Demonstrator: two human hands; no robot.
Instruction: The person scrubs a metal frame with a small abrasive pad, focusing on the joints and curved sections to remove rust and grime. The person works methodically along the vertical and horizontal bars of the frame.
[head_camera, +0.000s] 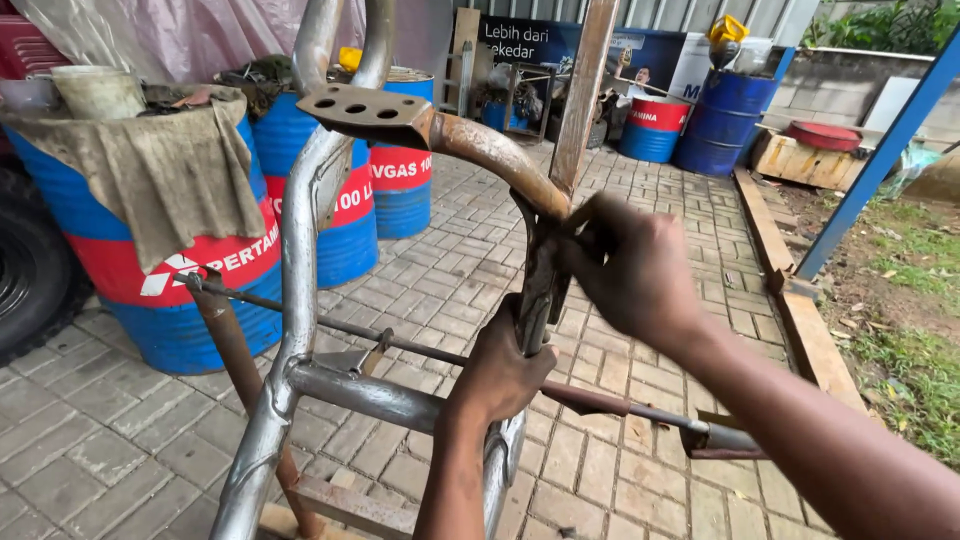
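left hand (505, 365) is clenched around the right-hand tube of the bare metal frame (300, 250), low down, just above the crossbar (370, 392). right hand (625, 265) closes on the same tube higher up, at the junction where the rusty curved tube (490, 150) meets it; its fingertips are blurred, so whether they pinch a small part there cannot be told. a drilled plate (365, 108) caps the frame's top bend. a thin rod (420, 350) passes behind the frame, its right end in a rusty bracket (715, 440). the frame's base is cut off by the lower edge. blue drums (190, 260) stand behind on the paving, one draped with a cloth (160, 170).
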